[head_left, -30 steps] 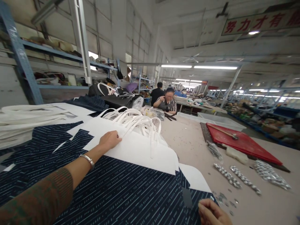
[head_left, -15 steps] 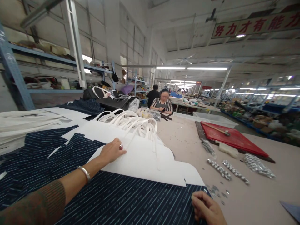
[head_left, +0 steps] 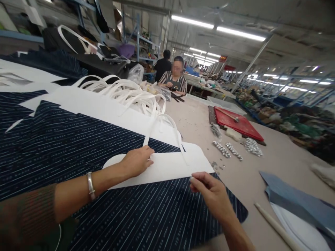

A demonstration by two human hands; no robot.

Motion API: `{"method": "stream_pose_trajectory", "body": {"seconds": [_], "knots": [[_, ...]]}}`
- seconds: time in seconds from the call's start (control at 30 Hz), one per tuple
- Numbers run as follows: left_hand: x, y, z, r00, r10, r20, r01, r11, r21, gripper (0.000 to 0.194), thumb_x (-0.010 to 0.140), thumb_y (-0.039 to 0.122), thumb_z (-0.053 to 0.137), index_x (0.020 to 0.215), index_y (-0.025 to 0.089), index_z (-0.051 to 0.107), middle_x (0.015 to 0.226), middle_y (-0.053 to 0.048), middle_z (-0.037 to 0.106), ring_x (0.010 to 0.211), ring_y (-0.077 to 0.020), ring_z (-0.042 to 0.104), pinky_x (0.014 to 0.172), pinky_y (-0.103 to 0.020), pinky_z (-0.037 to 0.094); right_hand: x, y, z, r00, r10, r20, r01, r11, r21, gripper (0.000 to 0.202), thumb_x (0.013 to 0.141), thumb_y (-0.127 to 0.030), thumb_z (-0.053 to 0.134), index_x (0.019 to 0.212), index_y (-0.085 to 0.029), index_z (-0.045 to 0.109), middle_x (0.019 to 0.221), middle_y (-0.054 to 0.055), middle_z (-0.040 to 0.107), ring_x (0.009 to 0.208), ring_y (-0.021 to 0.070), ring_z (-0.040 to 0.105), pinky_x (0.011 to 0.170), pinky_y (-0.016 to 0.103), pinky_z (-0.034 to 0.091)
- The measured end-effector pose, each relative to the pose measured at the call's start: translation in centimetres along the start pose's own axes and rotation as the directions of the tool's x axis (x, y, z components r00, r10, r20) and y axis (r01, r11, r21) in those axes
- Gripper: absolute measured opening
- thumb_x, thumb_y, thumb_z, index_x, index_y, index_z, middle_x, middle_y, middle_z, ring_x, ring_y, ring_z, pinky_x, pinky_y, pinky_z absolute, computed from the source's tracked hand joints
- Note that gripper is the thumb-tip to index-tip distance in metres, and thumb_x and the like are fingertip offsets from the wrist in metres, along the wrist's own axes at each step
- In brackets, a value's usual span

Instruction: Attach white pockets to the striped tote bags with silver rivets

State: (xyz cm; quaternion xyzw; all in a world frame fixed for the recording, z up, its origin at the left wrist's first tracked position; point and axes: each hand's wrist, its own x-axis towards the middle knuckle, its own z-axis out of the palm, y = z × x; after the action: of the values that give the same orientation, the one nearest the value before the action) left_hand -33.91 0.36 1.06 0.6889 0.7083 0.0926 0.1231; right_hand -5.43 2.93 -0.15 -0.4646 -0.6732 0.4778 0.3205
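My left hand (head_left: 138, 161) rests over a white panel (head_left: 172, 165), its fingers curled where the end of a white strap (head_left: 151, 127) runs in under them. From there the strap arches up and right, back down over the panel. Dark navy fabric (head_left: 146, 212) with slanted pale stripes and lettering lies beneath and around the panel. At the panel's lower right edge is my right hand (head_left: 209, 191), thumb and forefinger pinched together. A small pale spot shows at those fingertips; I cannot tell what it is.
Looped white straps (head_left: 131, 91) lie in a pile behind. Right of them are a red board (head_left: 238, 122) with a hammer (head_left: 231, 116), bundles of twisted black-and-white pieces (head_left: 234, 151) and scattered small discs (head_left: 216, 166). Blue-grey fabric (head_left: 293, 193) lies at right. A seated person (head_left: 172, 78) works across the table.
My view has tilted down. My left hand has come down onto the nearer white panel, and navy fabric now shows above it. The right hand has moved left and up, to the panel's edge.
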Motion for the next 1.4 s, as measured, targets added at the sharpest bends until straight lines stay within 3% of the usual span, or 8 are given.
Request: {"method": "stream_pose_trajectory", "body": {"seconds": [0.1,0.27,0.6,0.7,0.87,1.07,1.23,1.4], "knots": [[1.3,0.4,0.2,0.998,-0.040,0.046,0.039,0.999,0.013,0.030,0.077,0.028,0.062,0.106,0.020,0.062,0.115,-0.009,0.062,0.096,-0.0268,0.063,0.079,-0.036,0.047,-0.4,0.2,2.9,0.995,-0.007,0.102,0.005,1.000,0.015,0.021,0.084,-0.036,0.062,0.087,-0.017,0.068,0.072,0.002,0.067,0.068,0.0161,0.060,0.067,0.028,0.048],[2.3,0.8,0.1,0.982,-0.107,0.156,0.108,0.994,0.001,0.038,0.066,0.031,0.069,0.102,0.022,0.062,0.100,-0.007,0.069,0.091,-0.0265,0.064,0.069,-0.031,0.045,0.1,2.6,5.5,0.993,0.075,0.087,-0.075,0.997,0.004,0.020,0.083,-0.034,0.063,0.090,-0.016,0.071,0.066,-0.001,0.064,0.057,0.0129,0.054,0.056,0.025,0.047],[3.9,2.5,-1.0,0.877,-0.076,0.474,0.117,0.992,-0.056,0.019,0.059,0.036,0.071,0.072,0.021,0.068,0.079,-0.002,0.071,0.075,-0.0202,0.063,0.055,-0.026,0.039,-0.9,3.4,3.3,0.960,0.221,0.174,-0.232,0.971,0.048,0.018,0.081,-0.032,0.067,0.087,-0.016,0.072,0.067,0.001,0.067,0.059,0.0117,0.061,0.058,0.023,0.051],[3.7,3.5,-1.0,0.869,-0.077,0.489,0.117,0.992,-0.053,0.018,0.062,0.036,0.068,0.072,0.021,0.068,0.080,-0.003,0.071,0.076,-0.0209,0.063,0.058,-0.026,0.040,-1.0,3.4,2.9,0.953,0.221,0.206,-0.227,0.974,0.006,0.016,0.082,-0.030,0.066,0.088,-0.018,0.074,0.067,0.001,0.068,0.059,0.0119,0.062,0.058,0.022,0.052],[3.9,3.4,-0.2,0.860,-0.143,0.490,0.205,0.976,-0.073,0.048,0.059,0.042,0.070,0.101,0.019,0.062,0.093,-0.006,0.069,0.081,-0.0227,0.062,0.059,-0.027,0.041,-1.3,3.5,2.4,0.944,0.203,0.261,-0.197,0.979,-0.050,0.013,0.083,-0.027,0.065,0.087,-0.020,0.075,0.067,0.000,0.069,0.060,0.0121,0.064,0.058,0.022,0.053],[3.6,3.7,0.1,0.801,-0.111,0.589,0.258,0.951,-0.172,0.026,0.058,0.042,0.069,0.068,0.021,0.058,0.064,0.001,0.056,0.061,-0.0168,0.053,0.050,-0.027,0.035,-1.7,3.3,2.1,0.952,0.120,0.283,-0.105,0.992,-0.068,0.010,0.082,-0.020,0.065,0.086,-0.021,0.075,0.068,-0.001,0.070,0.060,0.0111,0.063,0.059,0.021,0.051],[3.1,4.3,-0.3,0.777,-0.065,0.626,0.254,0.943,-0.217,0.020,0.063,0.038,0.064,0.064,0.022,0.052,0.063,0.003,0.052,0.055,-0.0145,0.049,0.048,-0.026,0.032,-2.1,3.0,2.1,0.955,0.068,0.289,-0.035,0.992,-0.119,0.014,0.082,-0.015,0.064,0.084,-0.022,0.076,0.070,-0.002,0.071,0.060,0.0103,0.062,0.060,0.020,0.050],[4.0,3.4,-1.4,0.753,0.110,0.649,0.089,0.960,-0.266,0.023,0.065,0.035,0.066,0.056,0.020,0.052,0.054,0.004,0.045,0.050,-0.0113,0.039,0.047,-0.026,0.025,-2.3,3.0,2.1,0.962,0.038,0.272,0.009,0.986,-0.167,0.013,0.082,-0.016,0.065,0.084,-0.023,0.076,0.072,-0.001,0.072,0.060,0.0108,0.063,0.066,0.023,0.051]]}}
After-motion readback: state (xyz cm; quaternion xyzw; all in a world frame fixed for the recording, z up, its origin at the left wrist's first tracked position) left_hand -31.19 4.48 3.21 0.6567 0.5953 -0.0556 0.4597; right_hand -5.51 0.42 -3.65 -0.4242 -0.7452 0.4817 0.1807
